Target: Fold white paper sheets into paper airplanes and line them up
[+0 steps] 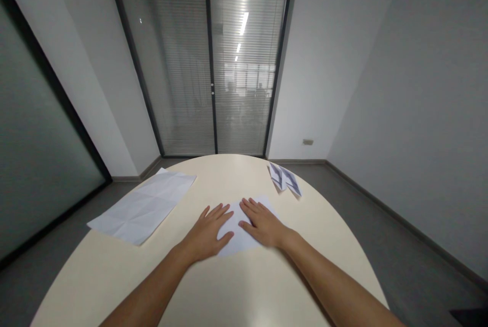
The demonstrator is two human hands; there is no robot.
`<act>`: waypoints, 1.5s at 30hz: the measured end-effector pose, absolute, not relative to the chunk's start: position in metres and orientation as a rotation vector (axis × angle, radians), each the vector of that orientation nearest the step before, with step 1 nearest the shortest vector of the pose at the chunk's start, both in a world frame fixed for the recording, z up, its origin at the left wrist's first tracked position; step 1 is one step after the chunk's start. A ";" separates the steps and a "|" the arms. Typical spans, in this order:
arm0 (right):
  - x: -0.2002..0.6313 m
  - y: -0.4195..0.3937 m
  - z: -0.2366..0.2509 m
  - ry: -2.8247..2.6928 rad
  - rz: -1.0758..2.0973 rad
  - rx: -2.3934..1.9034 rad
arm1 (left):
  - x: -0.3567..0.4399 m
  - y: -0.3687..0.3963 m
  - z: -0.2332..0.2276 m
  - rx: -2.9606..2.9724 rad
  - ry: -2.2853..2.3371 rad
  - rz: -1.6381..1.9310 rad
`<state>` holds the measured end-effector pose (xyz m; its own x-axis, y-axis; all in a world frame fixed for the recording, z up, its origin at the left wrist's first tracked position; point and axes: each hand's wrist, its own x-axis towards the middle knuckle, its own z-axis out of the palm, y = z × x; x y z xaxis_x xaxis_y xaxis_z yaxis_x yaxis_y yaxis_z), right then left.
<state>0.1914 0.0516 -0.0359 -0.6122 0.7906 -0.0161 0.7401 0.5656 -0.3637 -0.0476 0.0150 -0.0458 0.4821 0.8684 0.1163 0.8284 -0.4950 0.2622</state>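
Head view, as the camera looks forward and down over the table:

Left hand: the left hand [208, 235] lies flat, palm down, on the left part of the sheet [239, 238]. The fingers are stretched and slightly spread, the thumb points to the right. It grips nothing, it only presses on the paper.

Right hand: the right hand [263, 225] lies flat too, palm down, on the right part of the same sheet. The fingers are straight and a little apart, pointing to the upper left. They hold nothing.

Hands together: the two hands are just beside each other, the fingertips near but not touching, and a strip of white paper shows between them.

Sheet: small and white, it lies flat on the table [244, 286] in the middle, mostly covered by the hands. If it is folded I cannot tell.

Large paper: a bigger white paper [143, 206] with fold creases lies open at the left edge of the table, well apart from the hands.

Folded pieces: two folded pieces [284, 179] rest near the far right edge, touching each other.

Table: round, cream colour, with a smooth top.

Room: grey floor, white walls, and a glass door [208, 57] with blinds behind the table.
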 end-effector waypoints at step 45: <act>0.217 0.081 -0.036 -2.457 0.368 -1.707 | -0.052 0.017 -0.046 2.505 1.541 0.399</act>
<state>0.2168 0.0815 -0.0358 -0.3529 0.9350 -0.0340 0.9040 0.3314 -0.2703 -0.0521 0.0174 -0.0456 0.4290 0.8931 0.1354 0.8468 -0.4498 0.2841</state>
